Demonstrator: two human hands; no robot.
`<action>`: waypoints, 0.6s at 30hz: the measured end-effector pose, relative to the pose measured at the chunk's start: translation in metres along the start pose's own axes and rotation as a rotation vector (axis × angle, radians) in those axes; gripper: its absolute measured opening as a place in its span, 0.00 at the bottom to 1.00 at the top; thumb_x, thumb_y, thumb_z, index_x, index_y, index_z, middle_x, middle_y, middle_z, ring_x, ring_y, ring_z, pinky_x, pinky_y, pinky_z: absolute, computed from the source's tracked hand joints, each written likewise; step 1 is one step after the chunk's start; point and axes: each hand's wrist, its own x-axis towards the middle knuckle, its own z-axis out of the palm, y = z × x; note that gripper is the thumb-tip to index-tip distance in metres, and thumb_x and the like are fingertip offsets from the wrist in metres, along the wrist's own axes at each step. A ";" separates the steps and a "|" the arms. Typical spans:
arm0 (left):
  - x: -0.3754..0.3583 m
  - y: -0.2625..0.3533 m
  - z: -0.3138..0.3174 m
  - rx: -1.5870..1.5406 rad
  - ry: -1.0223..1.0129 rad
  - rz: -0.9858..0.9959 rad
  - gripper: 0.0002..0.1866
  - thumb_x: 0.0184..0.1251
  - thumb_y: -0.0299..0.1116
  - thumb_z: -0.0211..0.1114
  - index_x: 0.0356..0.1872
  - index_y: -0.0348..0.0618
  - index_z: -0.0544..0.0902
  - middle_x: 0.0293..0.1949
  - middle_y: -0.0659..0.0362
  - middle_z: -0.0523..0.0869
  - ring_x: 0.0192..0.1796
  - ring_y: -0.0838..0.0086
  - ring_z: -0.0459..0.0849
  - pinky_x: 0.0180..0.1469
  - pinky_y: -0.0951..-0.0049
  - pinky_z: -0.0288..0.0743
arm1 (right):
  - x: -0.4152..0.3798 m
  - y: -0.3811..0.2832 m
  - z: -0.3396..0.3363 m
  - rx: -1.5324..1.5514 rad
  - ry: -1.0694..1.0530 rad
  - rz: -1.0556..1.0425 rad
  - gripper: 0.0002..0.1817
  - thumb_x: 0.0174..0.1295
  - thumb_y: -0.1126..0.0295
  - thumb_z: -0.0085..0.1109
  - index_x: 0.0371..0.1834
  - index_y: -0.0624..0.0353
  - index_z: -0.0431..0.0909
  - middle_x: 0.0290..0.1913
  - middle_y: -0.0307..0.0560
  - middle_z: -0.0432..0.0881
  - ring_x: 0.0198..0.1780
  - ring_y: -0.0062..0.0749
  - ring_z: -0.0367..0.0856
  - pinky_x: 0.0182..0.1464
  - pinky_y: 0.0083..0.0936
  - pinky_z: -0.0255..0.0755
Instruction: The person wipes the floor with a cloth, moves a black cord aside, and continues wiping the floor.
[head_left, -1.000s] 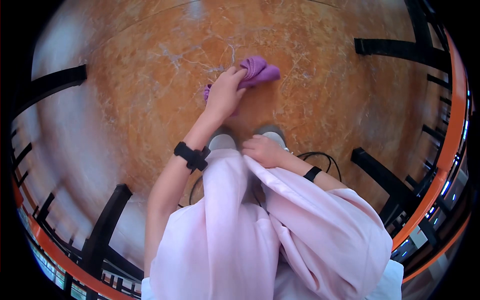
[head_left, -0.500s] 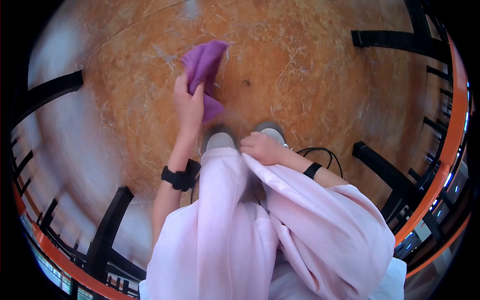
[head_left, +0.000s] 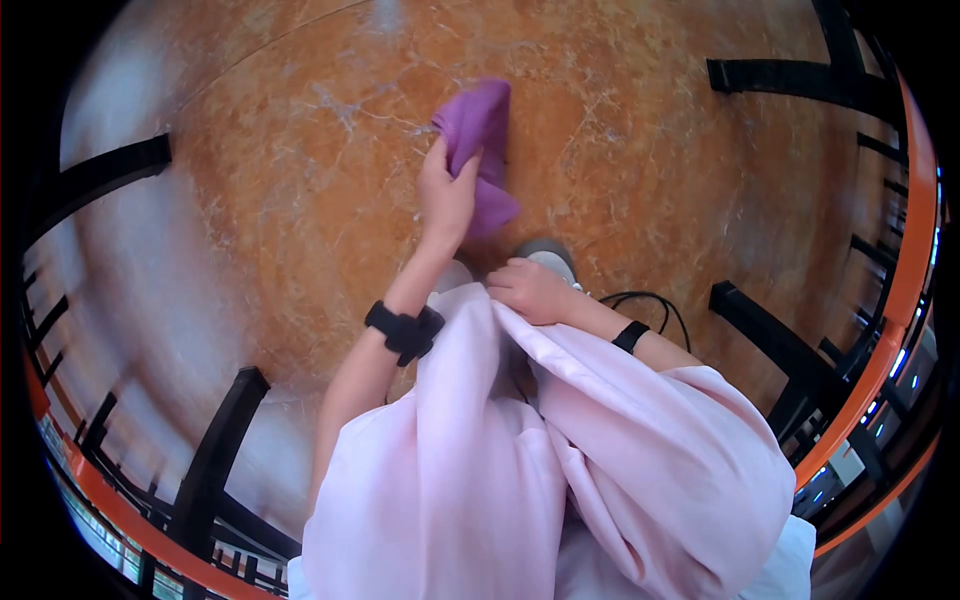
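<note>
The left hand is clamped on the purple cloth, which hangs over the marble floor, its long axis running twelve to six. The right hand, at four o'clock, grips pink fabric.

The floor is polished orange-brown marble, glossy, veined with pale lines. The purple cloth looks soft, matt and slightly fuzzy. The pink trousers are smooth, matt woven fabric. The wristband looks like matt black plastic.
</note>
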 end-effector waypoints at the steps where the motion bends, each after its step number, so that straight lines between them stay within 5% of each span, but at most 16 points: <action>1: 0.000 0.004 -0.005 -0.001 -0.004 -0.001 0.18 0.60 0.30 0.64 0.49 0.32 0.75 0.44 0.45 0.82 0.47 0.60 0.80 0.50 0.68 0.71 | -0.001 0.000 -0.001 -0.002 0.009 0.006 0.06 0.51 0.67 0.55 0.26 0.58 0.75 0.28 0.44 0.73 0.32 0.37 0.72 0.39 0.30 0.65; 6: -0.002 0.023 -0.048 -0.091 0.053 -0.135 0.17 0.64 0.29 0.63 0.51 0.34 0.76 0.42 0.57 0.84 0.42 0.78 0.80 0.45 0.78 0.72 | 0.000 0.000 -0.001 0.003 0.000 0.000 0.06 0.51 0.67 0.56 0.26 0.58 0.75 0.29 0.44 0.73 0.32 0.37 0.73 0.39 0.30 0.66; 18: -0.003 0.001 -0.026 -0.002 0.006 -0.131 0.20 0.62 0.30 0.65 0.53 0.34 0.74 0.45 0.56 0.83 0.46 0.74 0.79 0.50 0.74 0.71 | 0.001 -0.001 -0.003 -0.015 -0.032 0.006 0.06 0.51 0.66 0.56 0.24 0.56 0.74 0.28 0.42 0.72 0.32 0.36 0.73 0.38 0.29 0.65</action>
